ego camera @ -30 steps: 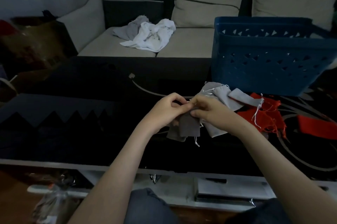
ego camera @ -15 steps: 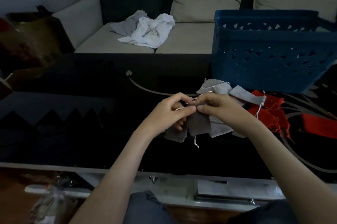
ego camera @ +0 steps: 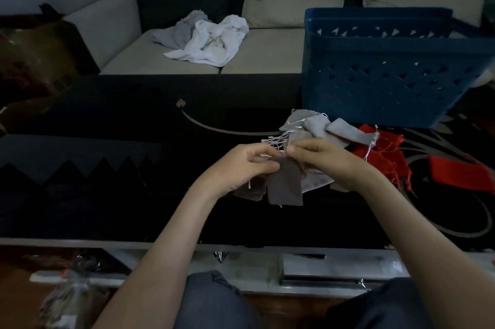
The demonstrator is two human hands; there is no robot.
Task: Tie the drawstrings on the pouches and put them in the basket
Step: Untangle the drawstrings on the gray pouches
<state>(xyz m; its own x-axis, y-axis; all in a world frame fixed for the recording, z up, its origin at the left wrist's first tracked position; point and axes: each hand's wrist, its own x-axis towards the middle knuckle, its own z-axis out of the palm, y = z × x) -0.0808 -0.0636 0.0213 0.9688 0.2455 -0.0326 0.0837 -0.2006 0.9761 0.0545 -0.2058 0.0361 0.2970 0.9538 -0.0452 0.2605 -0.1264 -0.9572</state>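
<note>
now, left hand [ego camera: 242, 165]: fingers curled, thumb and forefinger pinching the white drawstrings [ego camera: 276, 141] at the neck of the held pouch.
right hand [ego camera: 324, 160]: fingers curled, pinching the same drawstrings from the other side; the fingertips of the two hands nearly meet.
held pouch [ego camera: 285, 186]: dark grey, hanging from the pinch over the table; whether its lower edge touches the surface, i cannot tell.
second pouch [ego camera: 249, 192]: grey, lying below the left hand, just beside the held pouch.
grey pile [ego camera: 313, 128]: several light grey pouches overlapping on the table behind the hands, cords loose.
red pouches [ego camera: 385, 157]: heaped just right of the grey pile, touching it; one more red piece [ego camera: 460, 173] lies apart, farther right.
basket [ego camera: 375, 82]: blue plastic with triangle cut-outs in the wall, standing on the table behind the piles; its inside is hidden from view.
table [ego camera: 107, 168]: dark glossy top with pale curved lines and a zigzag pattern.
sofa [ego camera: 267, 55]: beige cushions beyond the table, with crumpled white and grey cloths [ego camera: 211, 42] on the seat.
</note>
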